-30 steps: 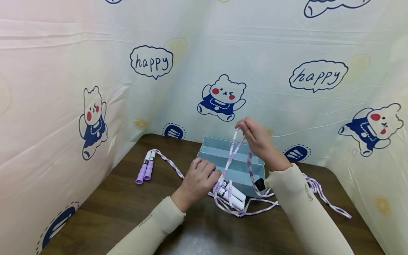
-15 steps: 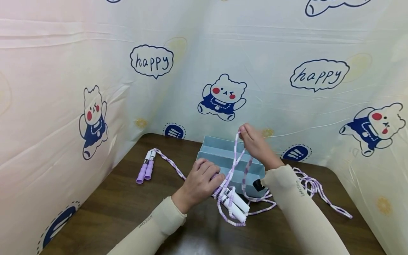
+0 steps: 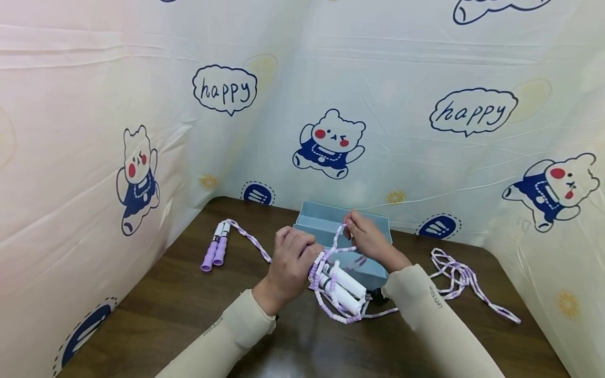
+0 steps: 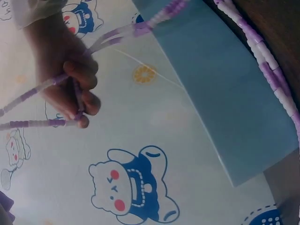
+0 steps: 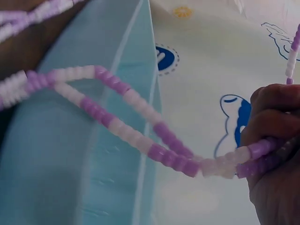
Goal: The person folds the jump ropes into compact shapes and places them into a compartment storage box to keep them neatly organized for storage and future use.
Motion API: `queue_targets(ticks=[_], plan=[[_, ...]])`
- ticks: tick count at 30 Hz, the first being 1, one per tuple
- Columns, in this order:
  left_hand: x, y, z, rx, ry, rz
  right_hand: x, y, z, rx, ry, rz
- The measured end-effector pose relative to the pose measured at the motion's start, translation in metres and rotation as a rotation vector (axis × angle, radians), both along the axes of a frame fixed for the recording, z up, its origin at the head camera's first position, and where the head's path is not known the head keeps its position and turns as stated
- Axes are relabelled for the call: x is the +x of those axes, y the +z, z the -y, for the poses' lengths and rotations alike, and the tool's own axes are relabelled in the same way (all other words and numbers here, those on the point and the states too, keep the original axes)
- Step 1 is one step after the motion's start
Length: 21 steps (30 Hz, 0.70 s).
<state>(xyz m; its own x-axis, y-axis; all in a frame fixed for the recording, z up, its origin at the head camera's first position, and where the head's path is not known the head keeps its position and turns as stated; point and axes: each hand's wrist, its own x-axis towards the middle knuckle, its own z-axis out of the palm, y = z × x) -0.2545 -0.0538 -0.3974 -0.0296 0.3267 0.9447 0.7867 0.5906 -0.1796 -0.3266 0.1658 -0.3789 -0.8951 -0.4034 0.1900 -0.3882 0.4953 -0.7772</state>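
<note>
Looks mid-wrap to me, grip is everything here

So there's a printed cloth (image 3: pixel 264 142) up behind everything, and a dark wood table (image 3: pixel 165 320) below it. A pale blue box (image 3: pixel 321 226) sits toward the back, roughly in the middle. Off to the right a loose pile (image 3: pixel 468 275) of beaded cord lies on the wood, and a second cord (image 3: pixel 252 240) runs in from the left and goes out of sight behind the left hand (image 3: pixel 292 262).

That hand is curled tight round the rope (image 3: pixel 335 240), a purple-and-white bundle in front of the box. The right hand (image 3: pixel 367 237) has its fingers bent in, pinching a length of it.

Smallest stuff: white handles (image 3: pixel 342 300) poke out of the coils (can't tell how much sits in the left palm), and purple handles (image 3: pixel 209 257) lie side by side on the left.

My read: the step is winding slack round the white handles. Next move calls for a steady left grip while the right brings its loop around, snug, not yanked.
</note>
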Motion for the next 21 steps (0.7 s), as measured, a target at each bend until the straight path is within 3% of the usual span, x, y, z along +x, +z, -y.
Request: queue_targets(ticks=[4, 8, 11, 21], plan=[[0.001, 0.004, -0.001, 0.028, 0.001, -0.016, 0.004, -0.013, 0.003, -0.098, 0.029, 0.113], [0.003, 0.008, -0.001, 0.068, 0.009, -0.001, 0.006, -0.024, 0.005, -0.074, 0.058, 0.136], [0.003, 0.009, -0.001, 0.095, 0.013, 0.020, 0.006, -0.031, 0.005, -0.031, 0.111, 0.055], [0.003, 0.009, 0.005, 0.106, 0.069, 0.092, 0.011, -0.039, 0.001, -0.058, 0.390, -0.229]])
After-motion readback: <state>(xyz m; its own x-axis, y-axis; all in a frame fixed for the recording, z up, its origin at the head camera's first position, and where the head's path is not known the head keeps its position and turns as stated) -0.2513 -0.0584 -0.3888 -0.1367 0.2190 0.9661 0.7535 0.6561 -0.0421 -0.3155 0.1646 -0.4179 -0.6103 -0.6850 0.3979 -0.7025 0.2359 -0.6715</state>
